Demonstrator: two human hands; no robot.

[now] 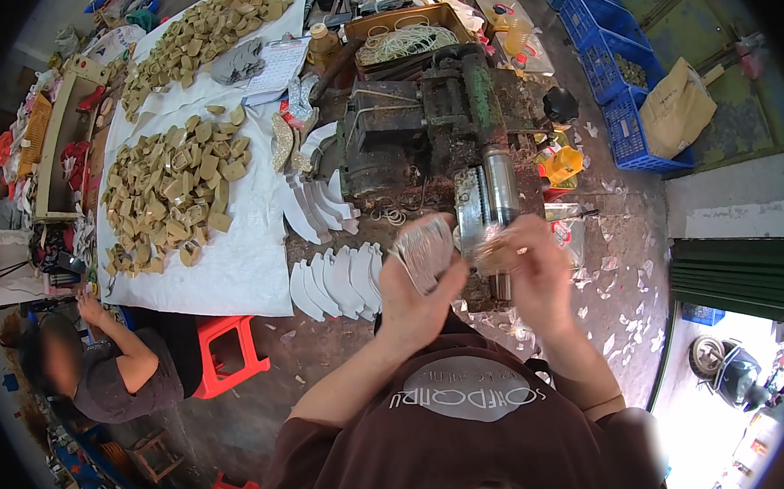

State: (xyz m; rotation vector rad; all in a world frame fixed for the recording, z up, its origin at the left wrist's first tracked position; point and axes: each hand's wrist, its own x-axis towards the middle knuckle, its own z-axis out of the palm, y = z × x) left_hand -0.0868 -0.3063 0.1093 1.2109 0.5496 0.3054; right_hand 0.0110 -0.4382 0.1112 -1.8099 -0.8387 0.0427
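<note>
My left hand [417, 308] is closed around a silvery-grey bundle of thin layered strips [427, 249], which it tilts in front of the machine. My right hand [539, 270] is beside the shiny metal cylinder [500, 187] of the dark, greasy machine [388, 122]. Motion smears its fingers, and a blurred shiny patch at their tips cannot be made out. Left of my left hand, pale curved pieces [331, 280] lie fanned out in a row. More curved pieces [312, 209] lie behind them, and thin loose rings [390, 215] rest near the machine's base.
Piles of tan blocks [174, 187] cover a white sheet [249, 277] on the left. A brown tray [463, 21] of pale loops stands behind the machine. Blue crates [616, 74] line the right. A co-worker [115, 377] sits lower left near a red stool [227, 354]. Scraps litter the floor.
</note>
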